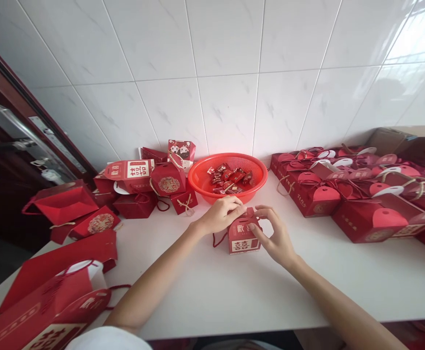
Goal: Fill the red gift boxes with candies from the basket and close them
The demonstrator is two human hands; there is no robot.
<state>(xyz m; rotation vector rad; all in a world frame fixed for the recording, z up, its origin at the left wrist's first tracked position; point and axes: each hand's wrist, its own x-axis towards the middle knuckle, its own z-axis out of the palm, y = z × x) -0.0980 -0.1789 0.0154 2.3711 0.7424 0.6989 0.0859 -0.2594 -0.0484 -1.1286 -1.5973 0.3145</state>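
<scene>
A small red gift box (244,238) with gold and white lettering stands upright on the white table in front of me. My left hand (221,214) is closed at its upper left edge, the fingertips partly hidden behind the top. From the right, my right hand (276,238) holds the box, thumb against the front panel and curled fingers by the top flap. A dark red cord (218,239) loops out at the box's left side. Just behind the box sits an orange-red plastic basket (254,182) containing several red-wrapped candies (230,179).
Several red boxes (134,177) are piled at the back left, and larger ones (62,301) lie at the near left. Rows of red boxes with cords (317,194) fill the right side. A cardboard box (409,136) stands behind them, against the tiled wall (227,102).
</scene>
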